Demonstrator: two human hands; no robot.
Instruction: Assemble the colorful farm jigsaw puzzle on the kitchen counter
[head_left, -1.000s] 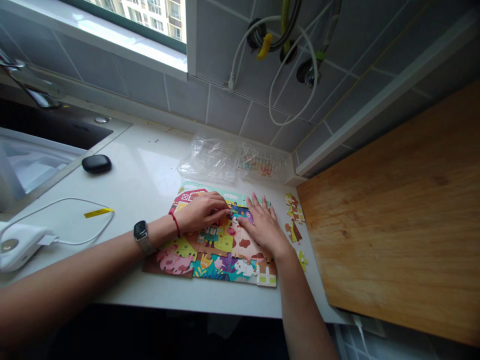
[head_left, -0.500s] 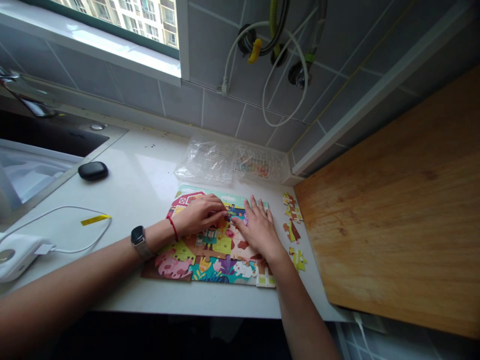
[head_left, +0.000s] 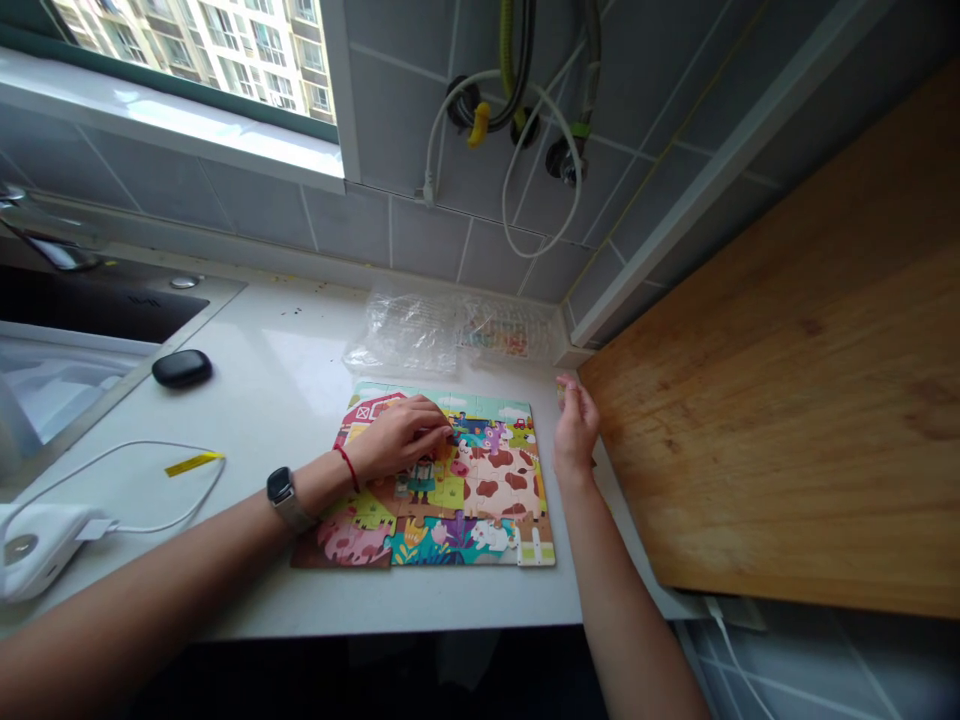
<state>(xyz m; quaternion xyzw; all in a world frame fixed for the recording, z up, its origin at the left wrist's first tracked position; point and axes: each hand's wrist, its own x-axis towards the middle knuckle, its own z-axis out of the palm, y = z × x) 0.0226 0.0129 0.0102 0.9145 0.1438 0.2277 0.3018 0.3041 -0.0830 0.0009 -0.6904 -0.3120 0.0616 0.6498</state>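
On the counter lies a mostly assembled farm jigsaw puzzle (head_left: 502,485), showing a spotted cow, a red barn and flowers. My left hand (head_left: 401,435) rests over its upper left part, fingers bent and drawn together; whatever is under the fingertips is hidden. A red string and a watch are on that arm. Off the puzzle's right edge, my right hand (head_left: 576,428) is closed, with a small yellowish puzzle piece (head_left: 561,392) showing at its fingertips. This hand and wrist cover most of the loose pieces beside the wooden board.
Behind the puzzle lies clear plastic packaging (head_left: 405,330). A wooden board (head_left: 765,400) borders the right side. To the left are a black oval case (head_left: 182,369), a white charger (head_left: 45,545) with its cable, and a sink (head_left: 90,305). Hoses and a white cord (head_left: 510,225) hang at the wall.
My right hand has lifted off the puzzle, moved right to the loose pieces and closed, uncovering the cow. My left hand stays on the puzzle. The view has shifted slightly.
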